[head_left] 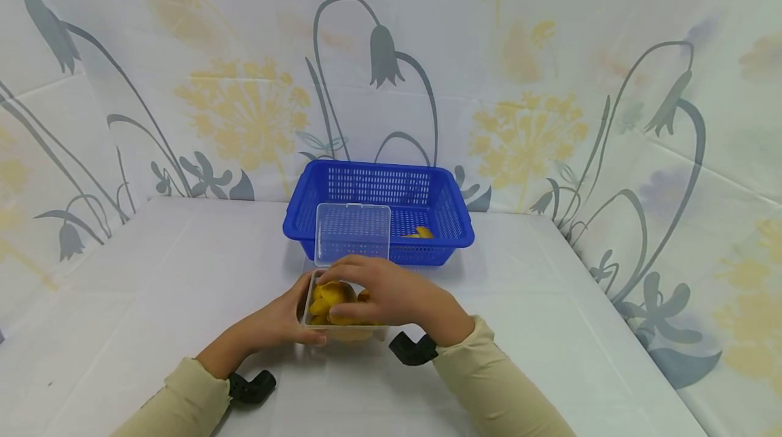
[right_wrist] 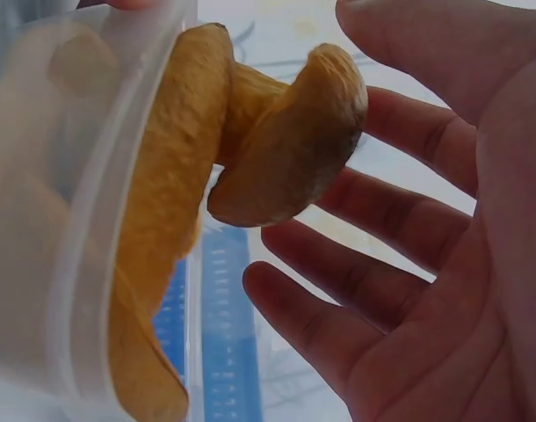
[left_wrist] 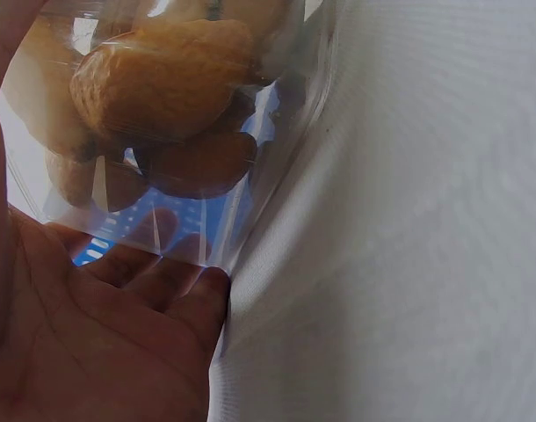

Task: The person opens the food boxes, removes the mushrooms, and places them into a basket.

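Note:
A clear plastic box (head_left: 348, 328) stands on the table, its hinged transparent lid (head_left: 352, 237) raised at the back. Yellow-brown, mushroom-like pieces (head_left: 326, 298) fill it. My left hand (head_left: 275, 318) grips the box's left side, thumb at the front and fingers behind, seen through the wall in the left wrist view. Over the opening is my right hand (head_left: 391, 291), its fingers spread and loosely bent. In the right wrist view one mushroom-like piece (right_wrist: 290, 145) sticks out above the rim, close to those fingers, with the thumb apart from it.
A blue perforated basket (head_left: 458, 216) sits right behind the box, with a few yellow pieces (head_left: 421, 233) inside. The white table (head_left: 153, 267) runs back to a flower-printed cloth (head_left: 391, 118). Both wrists carry dark devices (head_left: 252, 389).

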The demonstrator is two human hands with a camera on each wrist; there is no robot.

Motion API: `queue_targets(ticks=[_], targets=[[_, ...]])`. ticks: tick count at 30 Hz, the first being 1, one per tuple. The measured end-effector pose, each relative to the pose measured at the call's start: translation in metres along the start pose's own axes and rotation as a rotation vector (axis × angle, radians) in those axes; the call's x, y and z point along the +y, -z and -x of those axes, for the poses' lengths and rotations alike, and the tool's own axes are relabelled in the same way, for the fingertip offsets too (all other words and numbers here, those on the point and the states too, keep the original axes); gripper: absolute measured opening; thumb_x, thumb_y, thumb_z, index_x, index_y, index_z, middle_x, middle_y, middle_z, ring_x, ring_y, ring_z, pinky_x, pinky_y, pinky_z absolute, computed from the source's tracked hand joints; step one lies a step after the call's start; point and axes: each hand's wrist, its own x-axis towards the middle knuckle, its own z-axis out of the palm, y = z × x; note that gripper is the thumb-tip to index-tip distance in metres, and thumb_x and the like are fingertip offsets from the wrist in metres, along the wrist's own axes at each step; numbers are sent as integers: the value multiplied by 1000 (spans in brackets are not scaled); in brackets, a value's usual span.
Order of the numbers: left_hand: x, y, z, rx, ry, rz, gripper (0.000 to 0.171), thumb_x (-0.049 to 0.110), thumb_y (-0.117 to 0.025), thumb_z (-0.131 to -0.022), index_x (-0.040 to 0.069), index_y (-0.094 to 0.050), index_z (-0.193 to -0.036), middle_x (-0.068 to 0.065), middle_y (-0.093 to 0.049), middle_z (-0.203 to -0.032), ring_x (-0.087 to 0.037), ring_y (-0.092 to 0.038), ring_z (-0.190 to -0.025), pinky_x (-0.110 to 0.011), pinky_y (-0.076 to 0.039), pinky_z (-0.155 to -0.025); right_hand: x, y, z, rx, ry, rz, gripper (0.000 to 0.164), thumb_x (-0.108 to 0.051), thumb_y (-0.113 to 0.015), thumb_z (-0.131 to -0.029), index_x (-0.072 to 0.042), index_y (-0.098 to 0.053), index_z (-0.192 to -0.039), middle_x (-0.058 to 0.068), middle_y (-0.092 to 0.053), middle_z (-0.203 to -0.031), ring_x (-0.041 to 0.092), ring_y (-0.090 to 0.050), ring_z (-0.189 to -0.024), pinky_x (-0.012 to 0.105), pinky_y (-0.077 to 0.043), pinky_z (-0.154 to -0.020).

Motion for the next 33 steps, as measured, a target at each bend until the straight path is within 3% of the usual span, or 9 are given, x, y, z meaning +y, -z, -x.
queue_targets(ticks=[10,18,33], targets=[[0,0,0,0,-16,13,108,34,-82,-73,21,-9,-152,-5,-35,-149,-23,-43,-128,-51,-33,-113,-2,-3,-1,-12,34,42,41,-31,-61,-95,-16,-56,-133,-1,-60,-133,8,-57,-100,18,-52,-86],[1,0,-1,-12,2,20,109,36,-82,-74,23,-8,-152,-6,-32,-152,-26,-39,-135,-56,-29,-115,-3,-1,-1,-23,27,45,43,-32,-63,-94,-15,-57,-133,-1,-61,-130,8,-57,-98,23,-54,-85],[1,0,-1,-11,-1,31,108,36,-82,-74,24,-8,-152,-5,-29,-153,-26,-38,-135,-58,-27,-116,-3,0,-1,-23,38,46,41,-30,-62,-95,-16,-57,-133,-2,-62,-129,6,-58,-97,19,-53,-83]])
